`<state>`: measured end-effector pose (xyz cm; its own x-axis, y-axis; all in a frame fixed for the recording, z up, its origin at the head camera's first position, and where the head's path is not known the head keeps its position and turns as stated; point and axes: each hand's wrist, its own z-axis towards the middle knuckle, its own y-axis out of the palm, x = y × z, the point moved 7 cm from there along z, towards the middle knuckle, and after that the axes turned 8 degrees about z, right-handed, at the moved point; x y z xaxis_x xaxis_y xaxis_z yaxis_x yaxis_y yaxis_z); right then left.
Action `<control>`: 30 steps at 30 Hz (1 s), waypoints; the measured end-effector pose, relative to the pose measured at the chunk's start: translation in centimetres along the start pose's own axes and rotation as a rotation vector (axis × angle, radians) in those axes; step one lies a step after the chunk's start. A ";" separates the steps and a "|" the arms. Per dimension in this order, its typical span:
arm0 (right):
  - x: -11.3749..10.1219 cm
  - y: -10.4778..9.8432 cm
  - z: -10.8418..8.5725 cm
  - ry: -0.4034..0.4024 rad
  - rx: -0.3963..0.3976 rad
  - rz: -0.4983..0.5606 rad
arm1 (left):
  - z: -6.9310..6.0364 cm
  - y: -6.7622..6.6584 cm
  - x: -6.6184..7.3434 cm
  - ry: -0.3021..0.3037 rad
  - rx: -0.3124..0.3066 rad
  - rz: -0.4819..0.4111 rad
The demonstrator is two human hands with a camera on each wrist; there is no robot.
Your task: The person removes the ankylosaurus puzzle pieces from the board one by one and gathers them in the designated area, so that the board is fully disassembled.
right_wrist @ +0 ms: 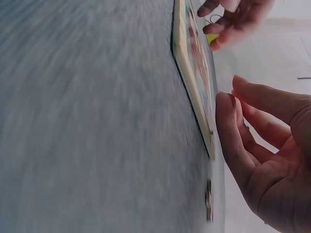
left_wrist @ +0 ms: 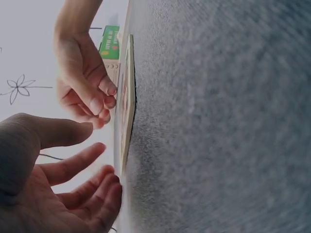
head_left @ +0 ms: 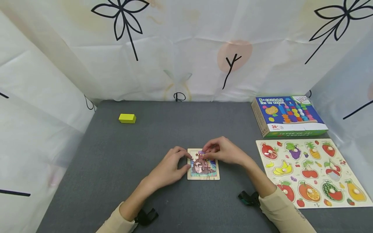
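Note:
A small jigsaw puzzle in a pale wooden frame (head_left: 203, 178) lies flat on the grey table, its picture brown, pink and blue-green. Beside its left edge is my left hand (head_left: 170, 166), thumb and fingers apart and nothing between them; the left wrist view shows this hand (left_wrist: 63, 179) with its fingers spread. Over the puzzle's upper right is my right hand (head_left: 225, 151), thumb and forefinger close together near a purple patch. In the right wrist view these fingertips of the right hand (right_wrist: 272, 141) nearly meet; whether they pinch a piece is unclear. A loose piece (right_wrist: 209, 201) lies beyond the frame.
A yellow block (head_left: 127, 118) stands at the back left of the table. At the back right is a boxed toy (head_left: 291, 116), with a fruit puzzle board (head_left: 316, 173) in front of it. Patterned white cloth hangs behind and at the sides.

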<state>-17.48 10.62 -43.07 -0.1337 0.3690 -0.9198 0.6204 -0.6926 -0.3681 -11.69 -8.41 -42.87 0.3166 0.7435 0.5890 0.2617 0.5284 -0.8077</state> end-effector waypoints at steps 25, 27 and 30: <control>-0.2 1.6 2.7 0.069 -0.083 -0.046 | 1.7 0.9 -1.8 -0.025 -0.084 -0.145; -0.2 1.6 2.7 0.064 -0.095 -0.048 | 1.8 0.9 -1.9 -0.030 -0.085 -0.145; -0.1 1.6 2.8 0.059 -0.112 -0.048 | 1.9 1.0 -2.0 -0.032 -0.090 -0.143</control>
<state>-18.60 7.73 -43.94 -0.1216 0.4387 -0.8904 0.6973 -0.6006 -0.3912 -13.83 -8.58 -44.90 0.2417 0.6769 0.6953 0.3833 0.5917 -0.7092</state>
